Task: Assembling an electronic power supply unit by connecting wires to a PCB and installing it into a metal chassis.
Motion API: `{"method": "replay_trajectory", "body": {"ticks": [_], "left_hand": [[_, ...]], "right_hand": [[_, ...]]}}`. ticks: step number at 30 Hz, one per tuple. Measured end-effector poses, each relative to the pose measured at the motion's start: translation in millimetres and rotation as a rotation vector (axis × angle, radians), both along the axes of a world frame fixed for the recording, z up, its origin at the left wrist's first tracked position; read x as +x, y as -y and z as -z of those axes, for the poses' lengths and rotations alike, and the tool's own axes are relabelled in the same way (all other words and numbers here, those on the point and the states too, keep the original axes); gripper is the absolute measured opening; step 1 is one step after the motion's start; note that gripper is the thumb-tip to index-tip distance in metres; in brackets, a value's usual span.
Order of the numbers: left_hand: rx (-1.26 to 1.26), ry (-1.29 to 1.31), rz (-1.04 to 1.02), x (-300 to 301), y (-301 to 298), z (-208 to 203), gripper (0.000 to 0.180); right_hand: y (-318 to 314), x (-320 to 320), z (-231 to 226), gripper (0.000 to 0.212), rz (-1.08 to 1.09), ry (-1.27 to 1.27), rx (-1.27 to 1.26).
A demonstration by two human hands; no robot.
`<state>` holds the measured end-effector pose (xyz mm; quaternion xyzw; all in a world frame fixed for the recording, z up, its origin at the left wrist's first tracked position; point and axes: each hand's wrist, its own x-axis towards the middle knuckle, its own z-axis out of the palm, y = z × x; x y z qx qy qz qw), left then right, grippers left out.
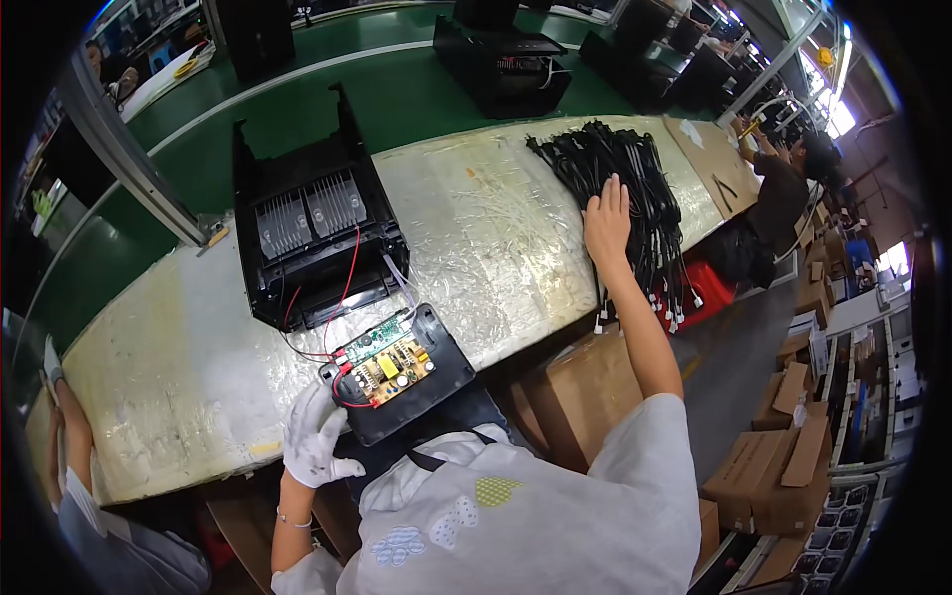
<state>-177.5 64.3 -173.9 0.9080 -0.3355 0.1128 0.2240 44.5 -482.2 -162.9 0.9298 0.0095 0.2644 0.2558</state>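
Observation:
My left hand (313, 436), in a white glove, is at the left edge of a black plastic panel (436, 392). Its thumb is spread away from the fingers, and the fingertips lie close to the panel's edge; whether they touch it is unclear. On the panel sit a green circuit board (374, 338) and a tan power board (395, 371). Red and black wires run from them to a black housing (372, 213) with metal heat sinks (312, 215). My bare right hand (607, 220) lies with extended fingers on a pile of black cables (645, 193) with white connectors.
A green conveyor (397, 94) carries other black housings (501, 64) behind the film-covered bench (476, 228). A metal post (129, 149) rises at left. Pliers (727, 191) lie on cardboard at right. Other people work at both sides. Cardboard boxes (769, 471) stand at lower right.

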Motion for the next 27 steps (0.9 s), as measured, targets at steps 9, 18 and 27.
{"method": "replay_trajectory", "body": {"ticks": [9,18,27], "left_hand": [[-0.338,0.064,-0.064,5.3,23.7,-22.8,0.047],[-1.323,-0.592,0.096,84.6,157.3,-121.1,0.044],[-1.723,-0.164,-0.043,159.7,87.8,-177.7,0.023]], "right_hand": [[-38.9,-41.0,-69.4,0.015,-0.241,0.239,0.529],[-234.8,-119.3,-131.8,0.024,-0.901,-0.049,1.395],[-246.1,-107.5,-39.9,0.046,-1.014,-1.45,1.962]]}}
